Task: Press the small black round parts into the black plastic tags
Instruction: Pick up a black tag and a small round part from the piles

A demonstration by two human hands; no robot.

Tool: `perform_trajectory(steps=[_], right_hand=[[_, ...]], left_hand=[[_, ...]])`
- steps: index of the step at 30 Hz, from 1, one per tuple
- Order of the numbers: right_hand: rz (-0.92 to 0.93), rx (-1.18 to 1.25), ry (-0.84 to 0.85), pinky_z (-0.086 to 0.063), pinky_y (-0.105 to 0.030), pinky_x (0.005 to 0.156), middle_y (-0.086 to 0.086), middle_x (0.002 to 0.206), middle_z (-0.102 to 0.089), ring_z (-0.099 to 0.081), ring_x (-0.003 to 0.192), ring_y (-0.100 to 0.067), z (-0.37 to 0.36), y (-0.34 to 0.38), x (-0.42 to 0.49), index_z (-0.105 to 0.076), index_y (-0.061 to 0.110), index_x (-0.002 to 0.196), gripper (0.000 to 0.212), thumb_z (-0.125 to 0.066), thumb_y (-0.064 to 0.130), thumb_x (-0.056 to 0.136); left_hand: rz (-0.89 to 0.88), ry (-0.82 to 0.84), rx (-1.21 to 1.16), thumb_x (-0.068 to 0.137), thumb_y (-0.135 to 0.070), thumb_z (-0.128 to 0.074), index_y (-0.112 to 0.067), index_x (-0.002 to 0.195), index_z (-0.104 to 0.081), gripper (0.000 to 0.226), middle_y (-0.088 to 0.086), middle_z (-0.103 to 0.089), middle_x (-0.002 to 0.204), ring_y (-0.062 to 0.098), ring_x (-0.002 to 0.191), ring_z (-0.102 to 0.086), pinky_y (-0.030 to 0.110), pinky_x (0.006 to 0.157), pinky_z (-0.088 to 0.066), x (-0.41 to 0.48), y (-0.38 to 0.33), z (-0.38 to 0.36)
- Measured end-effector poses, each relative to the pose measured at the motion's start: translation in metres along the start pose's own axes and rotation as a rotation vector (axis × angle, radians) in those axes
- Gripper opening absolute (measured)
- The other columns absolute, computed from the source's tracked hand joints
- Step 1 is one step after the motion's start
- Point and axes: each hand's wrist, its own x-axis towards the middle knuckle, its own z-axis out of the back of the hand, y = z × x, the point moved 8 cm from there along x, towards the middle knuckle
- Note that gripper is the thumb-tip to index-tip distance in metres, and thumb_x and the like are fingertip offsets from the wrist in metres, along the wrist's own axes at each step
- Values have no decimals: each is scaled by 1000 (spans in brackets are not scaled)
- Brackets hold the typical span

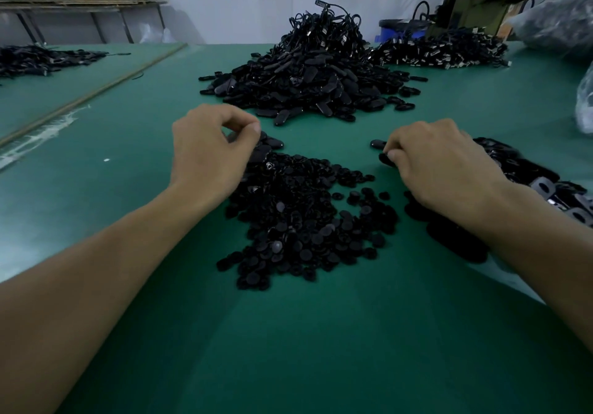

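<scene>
Bare forearms [96, 269] reach in from the bottom edge across the green table [128, 124], so both supplies sit within a short reach. Between them spreads the pile of small round parts [305, 221], loose and low, probably kept central so either hand can pick from it.

The left hand [211, 153] is at the pile's far edge, fingers curled and thumb tip closed against the forefinger. I cannot tell whether a round part sits in that pinch (the fingertips hide it). A few loose tags [272, 142] lie just beside it.

The right hand [442, 169] rests knuckles-up over the near pile of tags [529, 169]. Its curled fingers and thumb appear clamped on one tag [386, 159] at the pile's left edge. Holding it low on the table likely gives a firm base for pressing.

Farther back rises the big heap of tags [314, 83], well apart from both hands, with a corded heap [442, 49] behind it to the right.
</scene>
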Motion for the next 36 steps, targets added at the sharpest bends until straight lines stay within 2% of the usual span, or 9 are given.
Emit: perform_trajectory(steps=[3, 7, 12, 15, 18, 22, 25, 30, 36], right_hand=[[14, 78, -85, -55, -41, 70, -12, 89, -63, -60, 74, -29, 5, 0, 2, -68, 10, 103, 25, -45, 19, 103], [124, 491, -62, -40, -4, 59, 17, 80, -66, -59, 70, 5, 10, 22, -4, -71, 26, 99, 21, -53, 15, 99], [300, 844, 124, -41, -3, 59, 30, 69, -68, -58, 58, 10, 5, 50, -16, -69, 37, 101, 33, -59, 6, 98], [251, 953, 111, -50, -10, 75, 13, 88, -75, -66, 78, 3, 3, 48, -14, -70, 36, 101, 30, -67, 8, 93], [140, 1058, 38, -53, -14, 76, 5, 92, -73, -70, 81, -3, 3, 33, -11, -70, 29, 105, 26, -75, 12, 86], [97, 1027, 66, -55, -18, 70, -2, 87, -76, -72, 80, -16, -2, 32, -11, -72, 21, 95, 11, -74, 14, 87], [95, 1082, 86, -51, -18, 59, 1, 79, -76, -68, 67, -10, -4, 35, -11, -71, 19, 90, 10, -70, 10, 90], [126, 1079, 75, -51, -16, 61, 0, 77, -75, -65, 66, -6, -1, 35, -11, -73, 23, 89, 14, -68, 10, 92], [254, 449, 17, -40, -4, 67, 21, 76, -61, -55, 71, 13, -5, 42, -13, -76, 28, 103, 16, -71, 33, 89]], left_hand=[[-126, 3, -56, 91, -22, -70, -32, 84, -72, 12, -22, -63, 78, -12, 64, -55, 3, 63, -39, -14, -29, -4], [-195, 112, -215, 90, -27, -73, -29, 98, -74, 9, -16, -68, 76, 3, 66, -62, 9, 64, -44, -32, -54, -15], [-186, 182, -298, 88, -19, -76, -28, 98, -74, 13, -18, -72, 79, -4, 74, -66, 7, 69, -45, -38, -58, -23], [-146, 209, -356, 86, -14, -78, -29, 92, -73, 17, -14, -74, 81, -1, 76, -69, 13, 73, -50, -35, -53, -24], [-81, 216, -434, 85, -15, -80, -31, 92, -72, 19, -12, -74, 79, 0, 75, -69, 15, 72, -52, -32, -48, -24], [-25, 230, -547, 88, -7, -75, -25, 97, -73, 20, -6, -74, 78, 7, 74, -71, 19, 70, -54, -31, -47, -26], [-18, 226, -561, 86, -9, -74, -26, 91, -73, 18, -1, -76, 77, 14, 75, -73, 27, 72, -58, -31, -48, -27], [17, 220, -537, 79, -21, -76, -29, 83, -71, 10, 0, -76, 79, 19, 76, -74, 42, 78, -62, -33, -43, -27], [68, 151, -529, 86, -4, -75, -25, 91, -72, 22, -2, -77, 79, 14, 72, -75, 32, 74, -61, -29, -35, -24]])
